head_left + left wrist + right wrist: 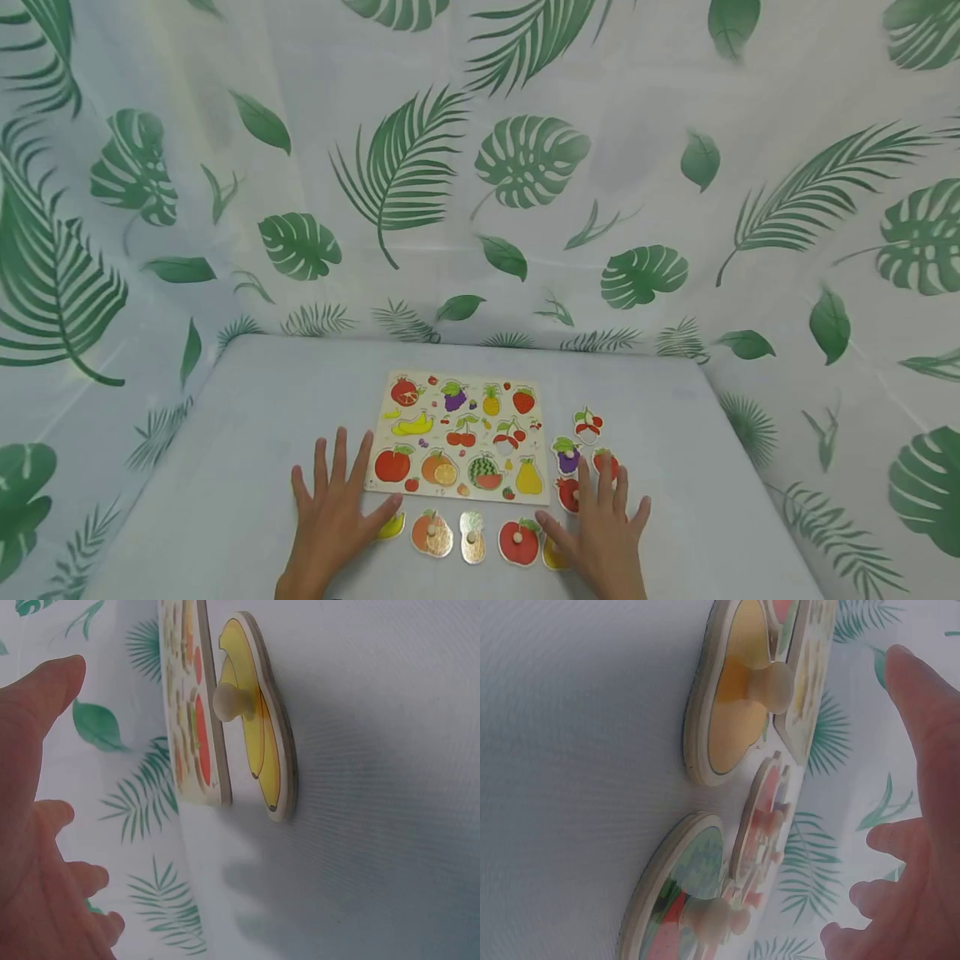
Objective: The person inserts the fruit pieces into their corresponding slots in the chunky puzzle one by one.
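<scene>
My left hand hovers with spread fingers at the left edge of the fruit puzzle board. Its thumb overlaps a knobbed banana piece in the head view; in the left wrist view they stand apart. On the right, my right hand also has spread fingers and holds nothing. Beneath it lie a yellow pear piece and a watermelon piece, both with wooden knobs. A red apple piece is just left of its thumb. Near its fingertips are pomegranate, grape and strawberry pieces.
Between the hands, an orange piece and a shiny narrow piece lie in front of the board. A cherry-like piece sits farther back on the right. The white-covered table meets a leaf-patterned curtain behind.
</scene>
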`<state>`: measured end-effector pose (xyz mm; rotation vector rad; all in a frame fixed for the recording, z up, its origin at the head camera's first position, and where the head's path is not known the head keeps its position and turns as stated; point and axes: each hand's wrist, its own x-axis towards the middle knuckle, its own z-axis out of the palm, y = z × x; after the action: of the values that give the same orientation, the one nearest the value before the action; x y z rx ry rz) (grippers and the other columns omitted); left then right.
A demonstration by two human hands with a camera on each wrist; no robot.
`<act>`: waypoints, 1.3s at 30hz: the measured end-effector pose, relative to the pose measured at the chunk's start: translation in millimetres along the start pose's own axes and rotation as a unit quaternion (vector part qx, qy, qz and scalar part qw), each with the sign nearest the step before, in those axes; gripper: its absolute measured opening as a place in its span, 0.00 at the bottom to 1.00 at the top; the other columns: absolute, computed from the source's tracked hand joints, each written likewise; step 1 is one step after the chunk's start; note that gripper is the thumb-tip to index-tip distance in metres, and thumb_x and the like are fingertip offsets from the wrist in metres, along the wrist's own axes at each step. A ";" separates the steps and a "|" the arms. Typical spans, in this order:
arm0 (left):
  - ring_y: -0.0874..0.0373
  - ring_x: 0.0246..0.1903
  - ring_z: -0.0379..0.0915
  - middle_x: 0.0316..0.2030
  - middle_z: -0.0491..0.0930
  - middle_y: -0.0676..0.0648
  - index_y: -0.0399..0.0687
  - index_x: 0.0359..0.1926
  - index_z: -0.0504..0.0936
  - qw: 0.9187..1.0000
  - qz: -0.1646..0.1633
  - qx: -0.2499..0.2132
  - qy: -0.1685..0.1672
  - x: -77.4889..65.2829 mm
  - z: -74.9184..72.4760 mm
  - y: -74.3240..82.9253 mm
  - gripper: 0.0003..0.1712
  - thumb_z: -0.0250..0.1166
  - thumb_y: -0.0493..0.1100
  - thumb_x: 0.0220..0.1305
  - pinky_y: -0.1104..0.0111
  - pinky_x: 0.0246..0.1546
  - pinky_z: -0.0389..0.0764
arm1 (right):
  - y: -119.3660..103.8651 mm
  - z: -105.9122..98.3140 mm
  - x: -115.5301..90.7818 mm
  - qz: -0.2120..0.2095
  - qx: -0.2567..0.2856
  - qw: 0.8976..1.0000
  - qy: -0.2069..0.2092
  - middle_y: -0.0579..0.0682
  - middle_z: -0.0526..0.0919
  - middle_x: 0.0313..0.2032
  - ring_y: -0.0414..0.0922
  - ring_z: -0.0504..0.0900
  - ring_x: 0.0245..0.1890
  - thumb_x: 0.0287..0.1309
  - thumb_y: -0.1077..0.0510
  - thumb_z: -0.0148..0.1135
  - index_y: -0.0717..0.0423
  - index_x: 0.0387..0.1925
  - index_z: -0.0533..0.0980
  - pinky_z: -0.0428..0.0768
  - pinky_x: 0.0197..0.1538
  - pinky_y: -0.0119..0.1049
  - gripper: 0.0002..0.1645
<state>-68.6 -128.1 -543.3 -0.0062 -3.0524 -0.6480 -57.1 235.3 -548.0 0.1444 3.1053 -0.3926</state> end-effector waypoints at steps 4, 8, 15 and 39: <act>0.28 0.81 0.27 0.85 0.40 0.32 0.47 0.85 0.57 1.000 -0.002 -0.004 -0.004 -0.9 -2.8 0.4 0.62 0.74 0.68 0.60 0.24 0.71 0.28 | -0.9 -1.3 -0.2 -0.003 0.002 1.000 -0.003 0.72 0.41 0.83 0.75 0.39 0.80 0.55 0.25 0.73 0.64 0.83 0.55 0.32 0.69 0.85 0.71; 0.29 0.81 0.26 0.85 0.39 0.32 0.46 0.85 0.56 1.000 0.000 -0.008 -0.003 -0.6 -8.5 2.3 0.62 0.73 0.67 0.61 0.24 0.71 0.28 | -3.8 -5.1 1.1 -0.007 0.001 1.000 0.007 0.71 0.40 0.83 0.74 0.39 0.80 0.55 0.27 0.74 0.64 0.83 0.55 0.32 0.69 0.85 0.71; 0.29 0.81 0.27 0.85 0.39 0.33 0.47 0.85 0.56 1.000 0.005 -0.012 0.007 -1.2 -12.8 2.9 0.62 0.74 0.67 0.60 0.24 0.71 0.29 | -9.0 -9.8 0.8 0.002 -0.001 1.000 0.001 0.71 0.41 0.82 0.74 0.37 0.80 0.54 0.27 0.75 0.64 0.83 0.54 0.32 0.69 0.84 0.72; 0.33 0.82 0.36 0.86 0.45 0.42 0.51 0.87 0.50 0.990 0.117 -0.079 -0.014 79.5 -45.1 -33.0 0.53 0.68 0.58 0.74 0.31 0.76 0.46 | -9.6 -4.1 -16.7 -0.002 0.010 1.000 -0.013 0.73 0.42 0.82 0.74 0.39 0.80 0.55 0.28 0.75 0.65 0.83 0.55 0.35 0.69 0.85 0.71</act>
<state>-147.4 -176.6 -513.7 -0.3741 -2.9514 -0.8722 -41.3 225.5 -541.3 0.1308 3.0773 -0.4230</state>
